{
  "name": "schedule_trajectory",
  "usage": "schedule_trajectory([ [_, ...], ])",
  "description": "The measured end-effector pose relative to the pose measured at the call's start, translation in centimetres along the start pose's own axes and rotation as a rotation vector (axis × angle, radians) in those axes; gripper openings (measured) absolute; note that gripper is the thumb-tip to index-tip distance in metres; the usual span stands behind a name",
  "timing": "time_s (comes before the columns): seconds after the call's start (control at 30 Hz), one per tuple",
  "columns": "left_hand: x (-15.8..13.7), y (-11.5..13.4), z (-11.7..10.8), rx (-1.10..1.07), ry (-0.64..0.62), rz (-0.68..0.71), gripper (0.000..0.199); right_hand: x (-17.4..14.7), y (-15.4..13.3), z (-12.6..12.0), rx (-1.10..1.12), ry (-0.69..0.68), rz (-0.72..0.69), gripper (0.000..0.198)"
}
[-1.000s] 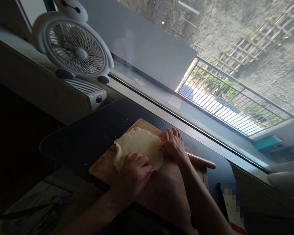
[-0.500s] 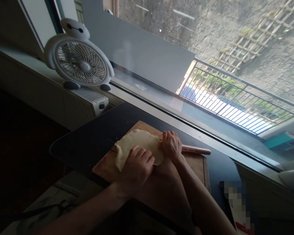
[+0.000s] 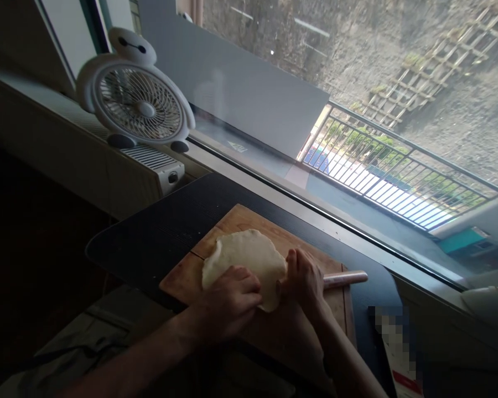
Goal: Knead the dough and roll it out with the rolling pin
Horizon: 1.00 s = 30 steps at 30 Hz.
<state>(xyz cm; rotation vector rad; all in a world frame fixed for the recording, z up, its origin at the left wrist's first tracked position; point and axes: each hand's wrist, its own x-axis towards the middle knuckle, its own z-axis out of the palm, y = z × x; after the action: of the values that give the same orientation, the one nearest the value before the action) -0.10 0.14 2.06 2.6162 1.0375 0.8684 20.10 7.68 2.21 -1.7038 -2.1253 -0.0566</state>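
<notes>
A flat, pale sheet of dough (image 3: 247, 251) with an uneven outline lies on a wooden cutting board (image 3: 182, 279), one edge folded up a little at its left. My left hand (image 3: 234, 296) is closed over the dough's near edge, fingers curled; the fingertips are partly hidden. At the dough's right side, my right hand (image 3: 305, 276) is wrapped round a wooden rolling pin (image 3: 346, 279). The pin's right end sticks out past the board, and its other end shows just left of that hand, beside the dough.
The board rests on a dark table (image 3: 149, 237) along a window. A white fan (image 3: 143, 105) stands on a radiator (image 3: 157, 166) at the left. A blurred-out object (image 3: 398, 342) lies at the table's right corner. Beyond the glass is a railing (image 3: 390, 160).
The dough has been pulled toward me and slightly right, baring more board behind it. Both hands have come nearer, and the rolling pin has shifted right and toward me in the right hand.
</notes>
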Motion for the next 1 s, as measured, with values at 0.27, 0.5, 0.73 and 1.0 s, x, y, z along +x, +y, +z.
schedule_trajectory([
  [0.27, 0.4, 0.7, 0.1, -0.060, 0.044, -0.079, 0.017, 5.0, -1.9, 0.8, 0.066, 0.008, -0.059, 0.032],
  [0.5, 0.3, 0.3, 0.4, -0.104, 0.022, -0.103, 0.016, -3.1, -0.4, -1.2, 0.062, -0.050, -0.194, 0.027],
  [0.73, 0.2, 0.5, 0.3, -0.112, 0.007, -0.131, 0.018, 7.9, -2.7, 1.9, 0.055, -0.011, -0.005, 0.033],
  [1.0, 0.2, 0.2, 0.8, -0.138, 0.060, -0.126, 0.017, -4.4, 0.3, -1.0, 0.054, -0.059, -0.163, 0.032],
])
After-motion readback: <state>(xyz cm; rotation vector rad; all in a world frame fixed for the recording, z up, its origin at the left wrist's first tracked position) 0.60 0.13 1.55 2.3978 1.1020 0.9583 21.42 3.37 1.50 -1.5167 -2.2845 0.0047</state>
